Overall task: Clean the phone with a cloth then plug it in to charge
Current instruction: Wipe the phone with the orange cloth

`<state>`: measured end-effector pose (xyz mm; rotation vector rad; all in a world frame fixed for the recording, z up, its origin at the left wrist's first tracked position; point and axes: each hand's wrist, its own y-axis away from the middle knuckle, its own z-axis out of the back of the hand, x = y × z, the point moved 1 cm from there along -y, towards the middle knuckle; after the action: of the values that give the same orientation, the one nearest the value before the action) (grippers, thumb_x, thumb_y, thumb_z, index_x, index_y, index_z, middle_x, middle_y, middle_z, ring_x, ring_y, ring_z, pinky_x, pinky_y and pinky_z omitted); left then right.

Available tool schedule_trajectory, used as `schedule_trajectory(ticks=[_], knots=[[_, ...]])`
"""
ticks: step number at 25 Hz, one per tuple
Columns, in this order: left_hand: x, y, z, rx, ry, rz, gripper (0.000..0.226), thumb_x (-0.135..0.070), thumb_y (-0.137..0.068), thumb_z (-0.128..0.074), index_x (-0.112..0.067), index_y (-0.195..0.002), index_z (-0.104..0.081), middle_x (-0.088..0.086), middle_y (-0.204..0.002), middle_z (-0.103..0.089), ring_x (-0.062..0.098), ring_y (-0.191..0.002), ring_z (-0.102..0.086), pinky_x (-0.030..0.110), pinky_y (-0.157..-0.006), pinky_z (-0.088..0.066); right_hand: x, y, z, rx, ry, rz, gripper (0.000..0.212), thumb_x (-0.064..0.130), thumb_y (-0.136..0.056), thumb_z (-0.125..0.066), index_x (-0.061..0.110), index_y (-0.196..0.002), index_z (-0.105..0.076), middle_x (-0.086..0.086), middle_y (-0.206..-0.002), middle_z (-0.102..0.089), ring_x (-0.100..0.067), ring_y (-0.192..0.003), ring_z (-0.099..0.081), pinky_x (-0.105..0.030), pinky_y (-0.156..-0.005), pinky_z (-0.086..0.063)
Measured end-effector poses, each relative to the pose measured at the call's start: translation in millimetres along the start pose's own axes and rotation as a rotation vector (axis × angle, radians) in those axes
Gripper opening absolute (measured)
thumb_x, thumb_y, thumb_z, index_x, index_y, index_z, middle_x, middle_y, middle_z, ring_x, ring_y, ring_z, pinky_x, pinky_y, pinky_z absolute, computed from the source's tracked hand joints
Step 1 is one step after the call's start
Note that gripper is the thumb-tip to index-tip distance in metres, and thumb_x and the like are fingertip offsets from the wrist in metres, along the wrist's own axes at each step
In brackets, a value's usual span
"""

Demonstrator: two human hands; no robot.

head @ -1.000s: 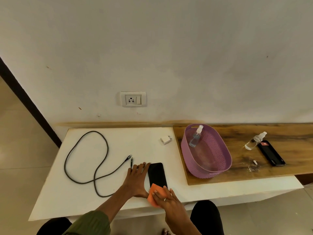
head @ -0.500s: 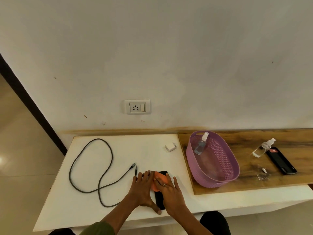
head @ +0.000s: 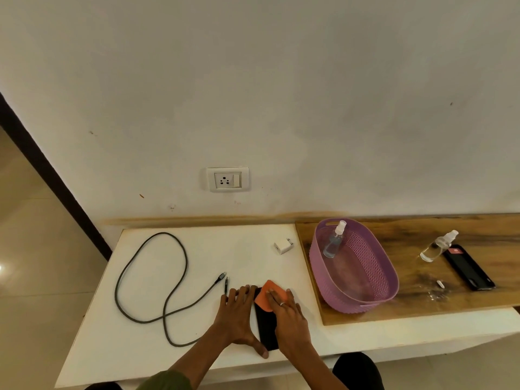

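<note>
A black phone [head: 266, 327] lies flat near the front edge of the white table [head: 146, 344]. My left hand [head: 236, 319] rests flat along the phone's left side, thumb at its near corner. My right hand [head: 287, 316] presses an orange cloth [head: 266, 298] onto the phone's far end with straight fingers. A dark charging cable [head: 171, 294] loops over the table's left half, its two plugs ending just left of my left hand. A white charger adapter [head: 282, 246] sits at the back. A wall socket [head: 228, 180] is above the table.
A purple basket [head: 365, 301] holding a spray bottle [head: 333, 243] stands on the wooden board [head: 408, 308] to the right. Further right lie a second spray bottle [head: 437, 246], a second black phone [head: 468, 267] and a small white cap [head: 439, 284].
My right hand has slid the orange cloth from the phone's near end up to its far end. My left hand has stayed beside the phone.
</note>
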<state>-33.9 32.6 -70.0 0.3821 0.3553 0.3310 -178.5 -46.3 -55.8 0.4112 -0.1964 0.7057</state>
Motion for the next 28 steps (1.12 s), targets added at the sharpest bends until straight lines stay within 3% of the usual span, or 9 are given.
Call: schedule_trajectory(ticks=[7, 10, 17, 19, 20, 22, 23, 25, 28], knots=[[0.4, -0.8, -0.2, 0.021, -0.003, 0.011, 0.159, -0.094, -0.035, -0.065, -0.025, -0.154, 0.016, 0.001, -0.166, 0.01, 0.037, -0.151, 0.002, 0.059, -0.122, -0.006, -1.3, 9.7, 12.8, -0.029, -0.175, -0.06, 0.065, 0.021, -0.099, -0.048, 0.035, -0.152, -0.014, -0.002, -0.163, -0.006, -0.028, -0.148, -0.019, -0.038, -0.117, -0.026], [0.9, -0.6, -1.2, 0.013, -0.013, 0.016, 0.16, -0.096, -0.033, -0.062, -0.026, -0.154, 0.016, 0.002, -0.166, 0.008, 0.037, -0.151, 0.0, 0.058, -0.122, -0.008, -12.0, 24.4, 5.5, -0.023, -0.013, 0.002, 0.077, 0.012, -0.095, -0.054, 0.035, -0.153, -0.009, -0.002, -0.163, -0.007, -0.029, -0.149, -0.015, -0.038, -0.116, -0.029], [0.5, -0.3, -1.2, -0.023, -0.009, 0.017, 0.161, -0.099, -0.027, -0.059, -0.029, -0.154, 0.013, 0.001, -0.166, 0.004, 0.037, -0.151, -0.004, 0.057, -0.122, -0.011, -32.3, 54.2, -16.2, 0.235, 0.226, -0.02, 0.081, 0.028, -0.094, -0.057, 0.03, -0.153, -0.001, -0.002, -0.163, 0.001, -0.032, -0.15, -0.002, -0.047, -0.12, -0.012], [0.6, -1.3, -2.1, -0.032, -0.016, 0.018, 0.162, -0.1, -0.025, -0.056, -0.029, -0.154, 0.013, 0.002, -0.165, 0.003, 0.037, -0.151, -0.005, 0.056, -0.122, -0.013, -31.8, 65.3, -10.5, 0.101, 0.228, 0.069, 0.094, 0.048, -0.066, -0.083, 0.027, -0.146, -0.038, -0.01, -0.153, -0.037, -0.031, -0.139, -0.04, -0.045, -0.108, -0.038], [0.3, -1.7, -2.5, -0.036, -0.016, 0.019, 0.162, -0.1, -0.025, -0.056, -0.029, -0.154, 0.013, 0.001, -0.165, 0.002, 0.037, -0.15, -0.006, 0.056, -0.121, -0.014, -29.9, 69.5, -7.3, 0.113, 0.208, 0.061, 0.105, 0.059, -0.033, -0.091, 0.029, -0.128, -0.06, -0.009, -0.13, -0.062, -0.027, -0.115, -0.064, -0.039, -0.088, -0.055], [-0.4, -1.4, -2.0, -0.038, -0.021, 0.02, 0.163, -0.101, -0.024, -0.055, -0.029, -0.154, 0.012, 0.001, -0.165, 0.001, 0.037, -0.15, -0.008, 0.056, -0.121, -0.015, -27.8, 67.6, -8.0, -0.031, 0.201, 0.1, 0.123, 0.072, 0.006, -0.079, 0.033, -0.109, -0.058, 0.004, -0.106, -0.068, -0.015, -0.074, -0.075, -0.03, -0.056, -0.058], [-0.6, -1.1, -1.7, -0.038, -0.025, 0.021, 0.162, -0.1, -0.025, -0.055, -0.028, -0.154, 0.012, 0.002, -0.165, 0.0, 0.037, -0.149, -0.009, 0.056, -0.121, -0.016, -26.9, 65.7, -9.4, -0.051, 0.189, 0.138, 0.127, 0.076, 0.008, -0.074, 0.031, -0.107, -0.048, 0.009, -0.115, -0.056, -0.011, -0.07, -0.074, -0.027, -0.057, -0.058], [-1.1, 0.2, -1.0, -0.039, -0.036, 0.02, 0.16, -0.097, -0.029, -0.06, -0.027, -0.155, 0.01, 0.002, -0.164, -0.002, 0.037, -0.149, -0.011, 0.056, -0.121, -0.016, -22.2, 64.9, -9.8, -0.045, 0.188, 0.184, 0.127, 0.085, 0.002, -0.067, 0.031, -0.109, -0.038, 0.008, -0.133, -0.035, -0.005, -0.07, -0.073, -0.024, -0.084, -0.054], [-1.8, 0.8, 0.5, -0.042, -0.062, 0.01, 0.153, -0.09, -0.039, -0.068, -0.025, -0.155, 0.007, 0.004, -0.163, -0.006, 0.036, -0.148, -0.014, 0.054, -0.121, -0.017, -9.7, 66.1, -12.5, -0.108, 0.253, 0.206, 0.145, 0.088, -0.001, -0.063, 0.029, -0.13, -0.034, 0.007, -0.123, -0.044, -0.002, -0.071, -0.072, -0.027, -0.099, -0.046]])
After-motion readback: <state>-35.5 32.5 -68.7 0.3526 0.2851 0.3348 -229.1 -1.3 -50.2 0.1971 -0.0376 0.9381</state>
